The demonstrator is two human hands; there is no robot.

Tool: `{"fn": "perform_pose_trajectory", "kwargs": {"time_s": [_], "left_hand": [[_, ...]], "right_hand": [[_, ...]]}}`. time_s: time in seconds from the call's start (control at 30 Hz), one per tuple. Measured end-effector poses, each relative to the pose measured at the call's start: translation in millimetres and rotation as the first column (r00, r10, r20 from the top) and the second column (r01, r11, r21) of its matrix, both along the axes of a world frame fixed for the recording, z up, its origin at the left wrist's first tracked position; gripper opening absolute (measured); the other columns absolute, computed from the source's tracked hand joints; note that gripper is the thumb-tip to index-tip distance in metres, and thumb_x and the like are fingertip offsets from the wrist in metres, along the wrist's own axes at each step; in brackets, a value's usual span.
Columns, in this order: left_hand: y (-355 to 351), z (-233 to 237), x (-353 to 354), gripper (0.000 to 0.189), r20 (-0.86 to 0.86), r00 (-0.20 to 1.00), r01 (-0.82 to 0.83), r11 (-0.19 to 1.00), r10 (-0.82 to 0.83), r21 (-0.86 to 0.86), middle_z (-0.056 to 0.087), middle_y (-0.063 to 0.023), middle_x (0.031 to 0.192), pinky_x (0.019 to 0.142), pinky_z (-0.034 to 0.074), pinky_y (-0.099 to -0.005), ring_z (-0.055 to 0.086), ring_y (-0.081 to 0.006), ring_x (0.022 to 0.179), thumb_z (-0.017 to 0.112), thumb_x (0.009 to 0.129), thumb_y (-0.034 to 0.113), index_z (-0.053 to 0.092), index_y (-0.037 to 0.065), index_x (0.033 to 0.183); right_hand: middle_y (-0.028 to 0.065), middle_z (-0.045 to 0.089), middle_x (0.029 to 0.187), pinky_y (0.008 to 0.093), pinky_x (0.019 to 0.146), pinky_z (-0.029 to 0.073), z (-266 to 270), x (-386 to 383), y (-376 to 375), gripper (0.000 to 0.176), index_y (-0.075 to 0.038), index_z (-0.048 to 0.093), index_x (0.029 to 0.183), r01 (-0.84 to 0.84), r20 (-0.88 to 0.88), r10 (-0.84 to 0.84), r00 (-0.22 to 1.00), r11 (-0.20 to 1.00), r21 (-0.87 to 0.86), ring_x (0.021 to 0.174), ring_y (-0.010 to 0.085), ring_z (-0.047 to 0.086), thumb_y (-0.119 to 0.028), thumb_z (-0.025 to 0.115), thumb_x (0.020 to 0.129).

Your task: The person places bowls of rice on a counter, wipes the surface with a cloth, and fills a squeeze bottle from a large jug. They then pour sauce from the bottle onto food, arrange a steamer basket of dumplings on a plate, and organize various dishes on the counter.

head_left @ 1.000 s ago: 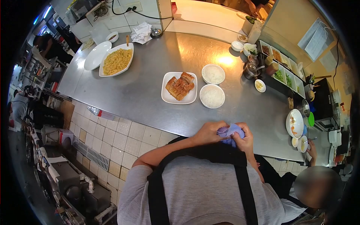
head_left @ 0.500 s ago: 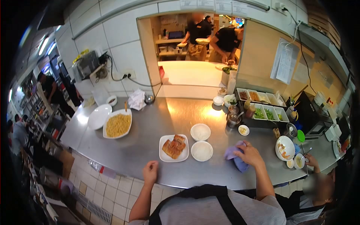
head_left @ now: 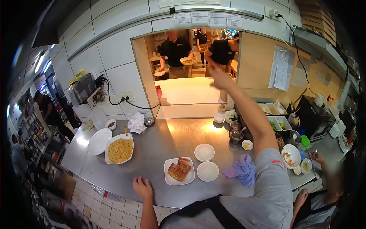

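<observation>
Cloth, purple, crumpled on steel counter near white bowls, prob. there to be handy but clear of them; R hand raised twd pass ledge, arm outstretched, prob. b/c of counter depth, too blurred to tell grip; L hand empty, fingers loose at counter edge near meat plate, prob. as brace; plate & bowls grouped, prob. to save space

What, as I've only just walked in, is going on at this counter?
The person's right hand reaches toward the serving window, and the left hand is at the near edge of the counter. A purple cloth, touched by neither hand, lies crumpled right of two bowls of white rice, with browned meat on a plate to their left. Beyond the window, another person holds a dish.
</observation>
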State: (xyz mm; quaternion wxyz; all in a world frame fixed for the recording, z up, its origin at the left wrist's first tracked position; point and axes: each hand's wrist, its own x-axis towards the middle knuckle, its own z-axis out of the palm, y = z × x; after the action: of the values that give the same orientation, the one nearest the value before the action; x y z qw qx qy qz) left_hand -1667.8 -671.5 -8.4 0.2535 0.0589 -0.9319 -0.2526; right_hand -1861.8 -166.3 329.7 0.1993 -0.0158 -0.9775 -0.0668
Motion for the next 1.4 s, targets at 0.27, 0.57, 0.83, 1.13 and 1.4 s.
{"fn": "perform_pose_trajectory", "kwargs": {"time_s": [0.27,0.57,0.83,1.13,1.4], "left_hand": [[11.5,8.6,-1.0,0.051,0.171,0.982,-0.051,0.981,0.084,-0.189,0.041,-0.0224,0.136,0.108,0.022,-0.0522,0.033,-0.0387,0.129,0.057,0.087,0.033,0.049,0.002,0.126],[13.7,13.6,-3.0,0.055,0.227,0.970,-0.040,0.980,0.086,-0.197,0.038,-0.0246,0.138,0.108,0.020,-0.0546,0.030,-0.0409,0.131,0.055,0.088,0.037,0.045,0.002,0.129],[13.8,10.3,-3.7,0.059,0.260,0.962,-0.031,0.975,0.088,-0.219,0.036,-0.0254,0.140,0.109,0.018,-0.0551,0.027,-0.0420,0.133,0.054,0.088,0.039,0.043,0.000,0.131],[15.2,15.8,-3.1,0.059,0.287,0.955,-0.022,0.982,0.076,-0.189,0.035,-0.0254,0.142,0.110,0.017,-0.0552,0.027,-0.0423,0.134,0.055,0.087,0.038,0.043,0.000,0.132],[15.9,14.9,-2.1,0.061,0.281,0.956,-0.029,0.980,0.085,-0.196,0.034,-0.0256,0.142,0.110,0.017,-0.0548,0.027,-0.0427,0.134,0.055,0.087,0.038,0.043,0.000,0.133]], "right_hand": [[0.0184,0.042,0.134,0.0487,0.094,0.044,144.4,-74.9,-33.7,0.053,-0.005,0.040,0.133,0.052,-0.469,-0.143,0.872,0.978,-0.201,0.119,0.0363,0.048,-0.017,0.053,0.083],[0.0202,0.045,0.134,0.0461,0.095,0.044,178.4,-123.0,-43.9,0.053,-0.006,0.043,0.133,0.108,-0.653,-0.098,0.751,0.994,-0.026,0.118,0.0375,0.050,-0.016,0.053,0.082],[0.0167,0.042,0.138,0.0476,0.094,0.045,176.0,-122.1,-31.6,0.057,-0.014,0.042,0.137,0.146,-0.640,-0.128,0.758,0.989,-0.025,0.121,0.0362,0.047,-0.017,0.055,0.081],[0.0154,0.043,0.136,0.0528,0.090,0.045,175.0,-131.2,-36.3,0.058,-0.017,0.041,0.137,0.195,-0.692,-0.171,0.701,0.980,-0.045,0.119,0.0352,0.049,-0.018,0.056,0.081],[0.0149,0.045,0.134,0.0526,0.090,0.044,180.4,-125.0,-41.4,0.057,-0.020,0.041,0.137,0.173,-0.648,-0.176,0.741,0.983,-0.069,0.117,0.0338,0.051,-0.017,0.057,0.083]]}}
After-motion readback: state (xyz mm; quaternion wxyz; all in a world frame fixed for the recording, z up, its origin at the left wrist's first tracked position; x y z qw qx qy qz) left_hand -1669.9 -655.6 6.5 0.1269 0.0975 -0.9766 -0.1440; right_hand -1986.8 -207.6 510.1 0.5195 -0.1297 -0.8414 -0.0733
